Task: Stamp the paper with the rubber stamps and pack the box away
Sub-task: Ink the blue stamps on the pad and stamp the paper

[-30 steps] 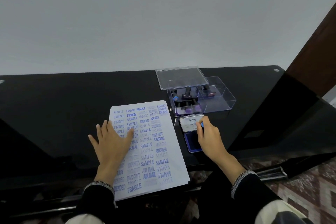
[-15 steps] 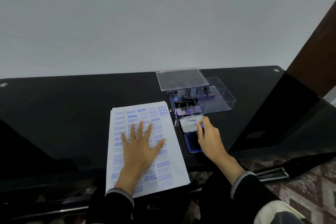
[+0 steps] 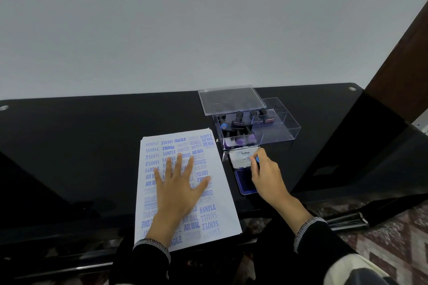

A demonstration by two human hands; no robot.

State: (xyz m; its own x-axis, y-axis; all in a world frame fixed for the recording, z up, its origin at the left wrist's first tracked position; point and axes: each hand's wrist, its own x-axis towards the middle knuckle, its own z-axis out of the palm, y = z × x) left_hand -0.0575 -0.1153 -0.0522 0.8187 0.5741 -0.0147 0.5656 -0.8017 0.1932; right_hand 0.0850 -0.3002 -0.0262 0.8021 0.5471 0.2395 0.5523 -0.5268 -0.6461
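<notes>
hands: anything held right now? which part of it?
The right hand pinches a rubber stamp by its blue-capped handle, over the ink pad. The left hand holds nothing; it lies flat, fingers spread, on the paper.

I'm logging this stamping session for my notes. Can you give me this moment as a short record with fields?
Surface: glossy black table
Paper: white sheet covered in blue stamp prints, near the front edge
Left hand: left hand pressed flat on the sheet, fingers spread
Right hand: right hand grips a blue-topped rubber stamp over the ink pad
Ink pad: open blue ink pad tin, right of the sheet
Box: clear plastic box of black-handled stamps, behind the pad
Lid: clear plastic lid, off, leaning on the box
</notes>
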